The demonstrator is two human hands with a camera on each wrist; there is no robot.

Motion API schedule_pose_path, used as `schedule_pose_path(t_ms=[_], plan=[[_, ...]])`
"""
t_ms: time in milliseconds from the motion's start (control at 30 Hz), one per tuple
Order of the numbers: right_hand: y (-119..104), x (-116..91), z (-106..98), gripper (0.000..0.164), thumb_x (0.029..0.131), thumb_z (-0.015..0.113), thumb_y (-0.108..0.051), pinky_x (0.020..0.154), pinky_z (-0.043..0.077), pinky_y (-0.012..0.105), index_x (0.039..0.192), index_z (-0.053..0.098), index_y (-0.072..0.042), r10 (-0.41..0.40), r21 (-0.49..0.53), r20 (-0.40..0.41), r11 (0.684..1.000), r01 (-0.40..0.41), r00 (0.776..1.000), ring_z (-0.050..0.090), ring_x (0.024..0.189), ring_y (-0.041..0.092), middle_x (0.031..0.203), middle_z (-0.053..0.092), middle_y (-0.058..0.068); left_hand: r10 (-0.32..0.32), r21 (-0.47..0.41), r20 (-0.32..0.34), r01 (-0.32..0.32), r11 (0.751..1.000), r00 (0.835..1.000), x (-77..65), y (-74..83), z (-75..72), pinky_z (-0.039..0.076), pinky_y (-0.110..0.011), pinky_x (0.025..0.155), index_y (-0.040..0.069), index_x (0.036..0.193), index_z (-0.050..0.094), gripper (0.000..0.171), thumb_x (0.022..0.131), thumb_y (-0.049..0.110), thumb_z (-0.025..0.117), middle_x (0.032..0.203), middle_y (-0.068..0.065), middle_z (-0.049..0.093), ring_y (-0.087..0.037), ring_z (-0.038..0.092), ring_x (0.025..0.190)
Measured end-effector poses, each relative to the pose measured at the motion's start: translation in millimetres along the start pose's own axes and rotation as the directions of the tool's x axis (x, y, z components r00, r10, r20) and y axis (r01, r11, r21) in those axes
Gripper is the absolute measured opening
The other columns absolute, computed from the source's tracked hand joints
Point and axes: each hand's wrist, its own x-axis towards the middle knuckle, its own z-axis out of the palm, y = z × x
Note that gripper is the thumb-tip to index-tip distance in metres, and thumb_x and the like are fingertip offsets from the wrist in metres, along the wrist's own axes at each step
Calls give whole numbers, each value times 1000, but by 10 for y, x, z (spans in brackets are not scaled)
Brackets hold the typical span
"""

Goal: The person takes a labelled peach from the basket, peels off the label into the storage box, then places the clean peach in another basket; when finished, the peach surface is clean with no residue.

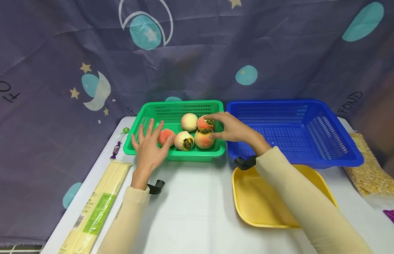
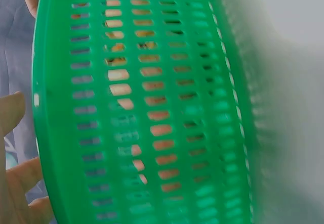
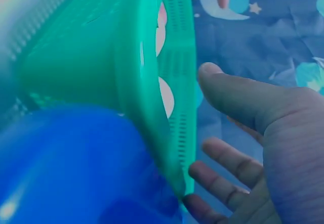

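Several peaches lie in a green slotted basket at the back of the table. On the left is a reddish peach, with a pale labelled peach beside it. Above the basket's left end hovers my left hand, fingers spread and holding nothing. My right hand reaches over the right end, thumb and fingers apart, by a red labelled peach and an orange-pink labelled peach; whether it touches them I cannot tell. The right wrist view shows that palm bare.
A blue basket stands right against the green one. In front of it is a yellow tray, partly under my right sleeve. A long yellow packet and wrapped candies lie left; a bag of yellow kernels lies right.
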Motion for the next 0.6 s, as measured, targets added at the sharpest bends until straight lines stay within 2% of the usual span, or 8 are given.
schedule_pose_path(t_ms=[233,600], plan=[[-29,191,29,62,86,82,-11,110,44,57,142,58,-7,24,57,53,998,-27,998,55,132,39,143,60,18,-23,1,-50,23,1000,998,-76,-205,-59,-4,-77,115,30,155,44,65,98,61,53,170,-6,26,-49,11,156],[-18,392,68,56,88,80,-14,111,45,54,140,60,-7,122,81,138,988,-134,983,56,132,37,139,63,17,-51,-25,-100,48,999,994,-149,-472,-121,-5,-76,116,26,154,46,66,97,58,57,168,-9,30,-43,8,158]])
